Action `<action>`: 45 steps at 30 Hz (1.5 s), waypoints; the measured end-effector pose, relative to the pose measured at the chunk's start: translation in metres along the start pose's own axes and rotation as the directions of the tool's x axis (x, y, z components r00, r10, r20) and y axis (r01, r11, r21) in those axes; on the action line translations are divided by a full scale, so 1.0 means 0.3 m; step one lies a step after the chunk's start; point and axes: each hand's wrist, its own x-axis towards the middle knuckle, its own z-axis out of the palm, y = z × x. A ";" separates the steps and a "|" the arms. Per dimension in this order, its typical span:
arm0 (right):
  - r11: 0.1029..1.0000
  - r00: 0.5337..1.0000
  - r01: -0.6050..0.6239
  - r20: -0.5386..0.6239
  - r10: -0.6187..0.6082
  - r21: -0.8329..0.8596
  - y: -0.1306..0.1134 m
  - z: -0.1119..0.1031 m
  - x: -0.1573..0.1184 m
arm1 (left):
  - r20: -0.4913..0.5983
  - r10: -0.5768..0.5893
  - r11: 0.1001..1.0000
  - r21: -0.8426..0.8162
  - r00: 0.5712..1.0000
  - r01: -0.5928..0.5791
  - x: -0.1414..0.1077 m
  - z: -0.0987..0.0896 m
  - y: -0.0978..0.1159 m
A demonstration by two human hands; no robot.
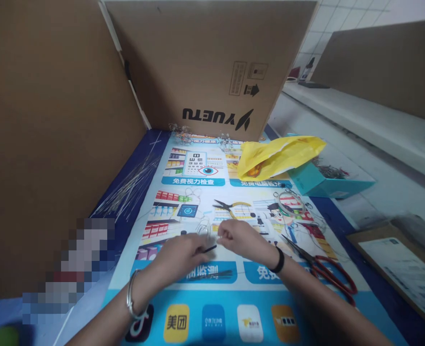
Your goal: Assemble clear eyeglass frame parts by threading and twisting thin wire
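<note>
My left hand (pixel 181 254) is closed in a pinch on a short, thin black stick (pixel 210 249), whose end points toward my right hand. Fingers curled together, my right hand (pixel 242 239) almost meets the left; what it pinches is too small to make out. Thin silvery wire loops (pixel 204 225) show just beyond the left fingertips. Several dark thin strips (pixel 214 275) lie below the hands on the printed mat (pixel 212 294). Past the right hand lie pliers with yellow handles (pixel 242 210), jaws apart. Red-handled scissors (pixel 333 274) rest beside the right forearm.
Long loose wires (pixel 131 185) lie at left. A wire coil (pixel 291 203), a yellow bag (pixel 281 156) and a teal box (pixel 335 186) holding wire pieces are at right. Tall cardboard (pixel 198 57) stands behind. A labelled brown package (pixel 400 269) sits far right.
</note>
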 end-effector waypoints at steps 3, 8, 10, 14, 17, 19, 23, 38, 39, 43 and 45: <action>0.938 0.945 0.245 0.277 -0.175 -0.246 -0.043 -0.026 -0.052 | 0.103 0.024 0.981 0.191 0.994 -0.043 -0.021 0.019 0.030; 0.859 0.910 0.345 0.361 -0.206 -0.379 -0.088 0.017 -0.093 | 0.147 0.065 0.954 0.281 0.987 -0.105 -0.022 0.044 0.026; 0.847 0.890 0.377 0.400 -0.219 -0.374 -0.092 0.026 -0.092 | 0.151 0.080 0.951 0.285 0.985 -0.121 -0.022 0.047 0.020; 0.822 0.873 0.414 0.427 -0.236 -0.391 -0.098 0.016 -0.089 | 0.138 0.099 0.955 0.266 0.985 -0.133 -0.024 0.048 0.013; 0.798 0.866 0.435 0.436 -0.245 -0.416 -0.098 0.008 -0.092 | 0.128 0.104 0.961 0.241 0.986 -0.133 -0.023 0.049 0.011; 0.799 0.868 0.436 0.428 -0.252 -0.415 -0.091 0.003 -0.093 | 0.126 0.093 0.966 0.230 0.988 -0.121 -0.022 0.048 0.010; 0.817 0.883 0.425 0.377 -0.279 -0.390 -0.072 -0.017 -0.091 | 0.138 0.110 0.969 0.207 0.984 -0.138 -0.023 0.035 0.021; 0.821 0.889 0.428 0.343 -0.304 -0.379 -0.098 -0.042 -0.091 | 0.172 0.255 0.916 0.272 0.952 -0.294 -0.040 0.029 0.047; 0.829 0.895 0.417 0.328 -0.303 -0.372 -0.101 -0.049 -0.091 | 0.165 0.260 0.911 0.286 0.951 -0.298 -0.041 0.030 0.047; 0.850 0.907 0.393 0.301 -0.295 -0.352 -0.106 -0.066 -0.087 | 0.128 0.259 0.887 0.361 0.957 -0.288 -0.044 0.031 0.051; 0.859 0.915 0.372 0.293 -0.277 -0.351 -0.103 -0.062 -0.085 | 0.094 0.257 0.874 0.402 0.962 -0.272 -0.042 0.033 0.057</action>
